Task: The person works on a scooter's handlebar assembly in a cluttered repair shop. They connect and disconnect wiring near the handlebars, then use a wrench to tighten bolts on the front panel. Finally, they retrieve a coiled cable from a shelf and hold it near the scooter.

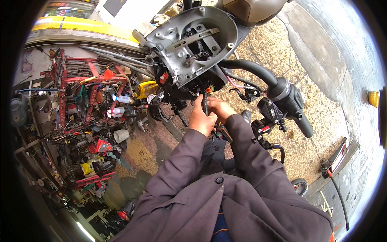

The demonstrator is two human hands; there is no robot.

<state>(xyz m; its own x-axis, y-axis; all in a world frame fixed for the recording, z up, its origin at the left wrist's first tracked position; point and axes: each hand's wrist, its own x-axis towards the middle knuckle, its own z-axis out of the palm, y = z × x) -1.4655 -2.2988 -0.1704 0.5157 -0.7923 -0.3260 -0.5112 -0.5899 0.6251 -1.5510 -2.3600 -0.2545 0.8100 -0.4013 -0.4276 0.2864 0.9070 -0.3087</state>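
Note:
My left hand (202, 119) grips a black sleeved wiring harness (205, 103), with the thumb lying along it. On the harness's other side, my right hand (223, 108) has its fingers curled against the sleeve; their tips are partly hidden. A black multi-pin connector (224, 133) with coloured wires hangs below my hands, by the right cuff. The harness runs up under a grey plastic scooter handlebar cover (193, 45), which lies open with a slotted metal bar (193, 40) across it. An orange connector (209, 89) shows just above my right fingers.
To the right is a black handlebar (251, 68) with its grip (303, 127), clamps and brake lever (276, 148). A red metal rack (90, 80), crowded with tools, bottles and parts, stands at left. A floor jack (334, 157) is at the lower right. A beige seat (252, 10) is above.

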